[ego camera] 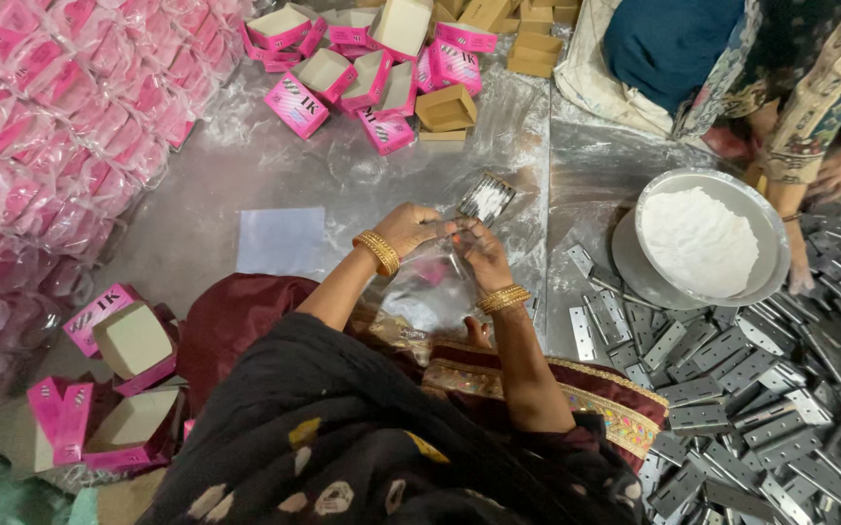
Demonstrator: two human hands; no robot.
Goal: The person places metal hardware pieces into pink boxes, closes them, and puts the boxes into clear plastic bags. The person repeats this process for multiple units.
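Note:
My left hand [407,228] and my right hand [482,251] meet over a sheet of clear plastic, both pinching a small clear plastic bag [447,255] between the fingertips. Gold bangles circle both wrists. Just beyond the fingers lies a clear packet [485,200] with a grey metal piece and white powder on it. What is inside the held bag cannot be made out.
A heap of grey metal hinges [751,379] fills the right. A metal bowl of white powder [707,238] stands beside it, near another person's hands [833,175]. Pink boxes [362,68] lie at the back, wrapped pink packs [51,126] at left, open boxes [119,389] near my knee.

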